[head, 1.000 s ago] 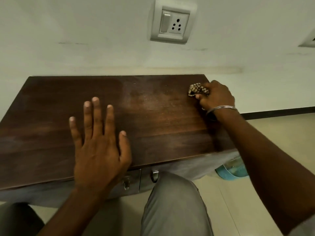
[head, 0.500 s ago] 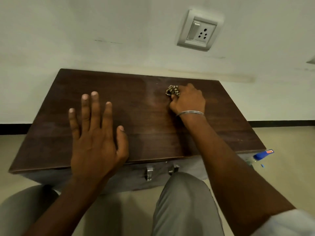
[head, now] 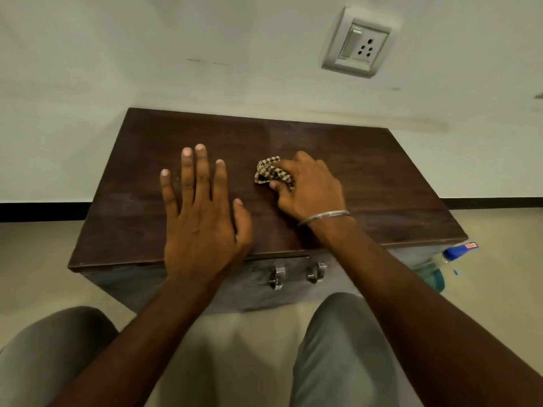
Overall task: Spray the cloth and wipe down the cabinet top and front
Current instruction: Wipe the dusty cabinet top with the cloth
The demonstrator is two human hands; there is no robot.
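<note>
Head view. Both forearms are reaching forward from the lower frame edge over a low dark-wood cabinet top [head: 382,183].

The left hand [head: 202,218] is lying palm down on the top, toward 8 o'clock from the top's centre. Its fingers are straight and spread, pointing to 12 o'clock, with the thumb out at 3 o'clock. It is holding nothing and its wrist is crossing the front edge.

The right hand [head: 308,189] is sitting knuckles up, just at 3 o'clock of centre, with a metal bangle [head: 323,217] on its wrist. Its fingers are curling around a bunched checked cloth [head: 271,173] and pressing it onto the wood. The cloth is sticking out of the grip toward 9 o'clock, near the middle of the top, apart from the left hand.

The cabinet front [head: 176,277] is showing two metal handles [head: 277,277] side by side.

A spray bottle [head: 435,268] with a blue head is sitting on the floor at 4 o'clock of the cabinet, partly hidden behind its corner. A wall socket [head: 360,44] is showing at 1 o'clock.
</note>
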